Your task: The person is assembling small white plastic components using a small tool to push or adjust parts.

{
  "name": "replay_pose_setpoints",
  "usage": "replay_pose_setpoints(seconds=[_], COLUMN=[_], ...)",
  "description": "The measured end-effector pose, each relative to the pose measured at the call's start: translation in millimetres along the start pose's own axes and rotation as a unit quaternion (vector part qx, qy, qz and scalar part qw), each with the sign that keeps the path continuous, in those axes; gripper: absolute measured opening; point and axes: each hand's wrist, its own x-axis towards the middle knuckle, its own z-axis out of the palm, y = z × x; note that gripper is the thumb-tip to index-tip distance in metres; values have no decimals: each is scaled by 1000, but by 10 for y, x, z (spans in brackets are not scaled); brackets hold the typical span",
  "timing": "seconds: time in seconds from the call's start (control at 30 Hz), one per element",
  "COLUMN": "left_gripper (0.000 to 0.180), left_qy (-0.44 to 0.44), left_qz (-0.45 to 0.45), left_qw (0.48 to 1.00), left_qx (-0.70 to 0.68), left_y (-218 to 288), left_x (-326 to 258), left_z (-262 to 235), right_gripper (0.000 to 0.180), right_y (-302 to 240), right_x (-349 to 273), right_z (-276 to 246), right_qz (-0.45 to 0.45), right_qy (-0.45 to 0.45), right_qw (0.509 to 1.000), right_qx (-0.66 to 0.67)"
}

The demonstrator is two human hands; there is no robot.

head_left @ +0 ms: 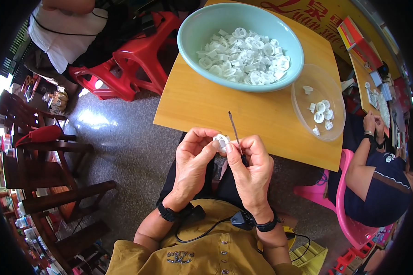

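The left hand [192, 162] pinches a small round white plastic piece [221, 142] between thumb and fingers. The right hand [251, 169] grips a thin screwdriver with a metal shaft and dark handle [234, 128], its tip pointing up and away. The right thumb is at the side of the white piece. Both hands are over the person's lap, by the near edge of a yellow-brown wooden table [206, 110].

On the table is a big round pale blue-green bowl [188, 46] with a heap of white plastic bits [248, 57] inside. Just to its right, a shallow round see-through dish [323, 82] holds a few white pieces [319, 118].

Farther right, another person [376, 192] sits on a pink plastic chair [342, 211]. Red plastic stools [140, 57] stand left of the table.
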Motion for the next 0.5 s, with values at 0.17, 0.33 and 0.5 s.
replay_pose_setpoints(seconds=[0.17,0.33,0.5], left_gripper=[17,31,39], left_qy=[-10,-60,-113], left_qz=[-9,5,-5], left_qw=[1000,998,994], left_qx=[9,-21,5], left_y=[-71,-81,-154], left_x=[35,22,76], left_z=[-22,32,-128], right_gripper=[13,14,14], right_y=[125,53,7], right_x=[-2,39,75], right_z=[20,-63,-81], right_qz=[17,143,162], right_qy=[14,25,11], right_qw=[999,969,967], right_qx=[36,202,195])
